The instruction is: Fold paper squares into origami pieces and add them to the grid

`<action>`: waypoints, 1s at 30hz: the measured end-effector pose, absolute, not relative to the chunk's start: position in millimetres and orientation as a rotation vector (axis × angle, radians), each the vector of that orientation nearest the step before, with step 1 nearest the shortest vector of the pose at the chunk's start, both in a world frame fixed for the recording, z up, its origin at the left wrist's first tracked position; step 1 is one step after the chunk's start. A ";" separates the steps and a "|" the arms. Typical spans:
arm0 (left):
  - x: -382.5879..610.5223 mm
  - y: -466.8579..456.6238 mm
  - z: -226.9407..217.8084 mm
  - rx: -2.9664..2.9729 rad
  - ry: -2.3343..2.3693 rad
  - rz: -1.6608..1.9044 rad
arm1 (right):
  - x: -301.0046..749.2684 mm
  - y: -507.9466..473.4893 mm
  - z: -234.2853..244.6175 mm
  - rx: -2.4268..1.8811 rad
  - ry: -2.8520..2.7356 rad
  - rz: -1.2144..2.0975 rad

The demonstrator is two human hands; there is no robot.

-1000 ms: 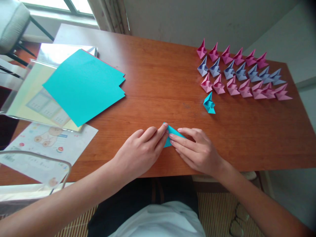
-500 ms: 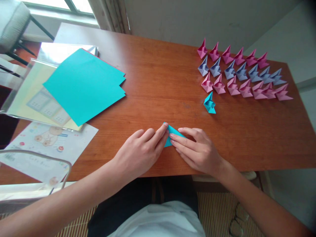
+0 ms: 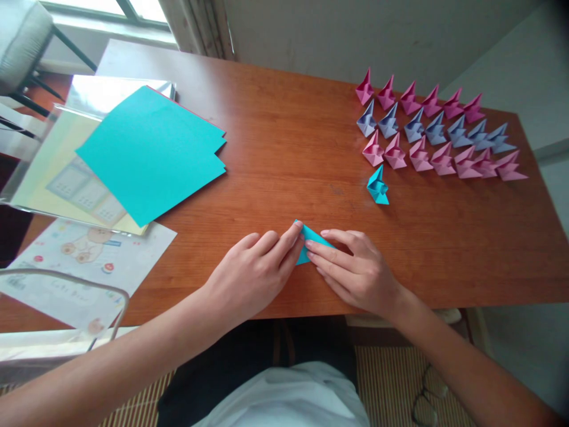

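A small folded piece of turquoise origami paper point(image 3: 315, 236) lies on the table near its front edge, largely covered by fingers. My left hand point(image 3: 262, 267) presses its upper left corner, with the fingers held together. On the paper's right side, my right hand point(image 3: 353, 264) grips it with bunched fingers, the thumb side partly hidden. A finished turquoise origami figure point(image 3: 377, 186) stands beyond my right hand. Behind it are three rows of folded figures: pink point(image 3: 442, 160), lavender point(image 3: 434, 129) and magenta point(image 3: 430, 102), several in each.
To the left, turquoise sheets point(image 3: 155, 157) lie over a clear plastic packet point(image 3: 33, 160) with yellowish paper. A white printed sheet point(image 3: 84, 267) is below them, near a bent metal rail point(image 3: 66, 274). The wooden table point(image 3: 275, 136) meets a wall; a chair point(image 3: 26, 47) stands far left.
Almost nothing differs. Both hands keep the same place on the turquoise paper, and the view has shifted very slightly.
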State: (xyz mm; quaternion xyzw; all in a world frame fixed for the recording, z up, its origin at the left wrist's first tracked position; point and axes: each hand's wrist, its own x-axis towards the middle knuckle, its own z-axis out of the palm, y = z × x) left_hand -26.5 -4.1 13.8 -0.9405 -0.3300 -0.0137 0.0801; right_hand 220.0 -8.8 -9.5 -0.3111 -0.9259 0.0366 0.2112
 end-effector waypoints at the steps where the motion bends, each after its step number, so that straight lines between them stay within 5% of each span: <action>1: -26.9 -4.5 13.2 -2.809 -0.982 -0.054 | 220.1 -8.9 -9.6 -0.865 -2.572 0.105; 24: -27.4 -4.8 9.9 -2.820 -0.973 -0.097 | 219.8 -9.2 -9.5 -0.883 -2.545 0.159; 30: -26.2 -7.1 13.0 -2.822 -0.959 -0.030 | 225.0 -4.0 -6.8 -0.941 -2.310 0.464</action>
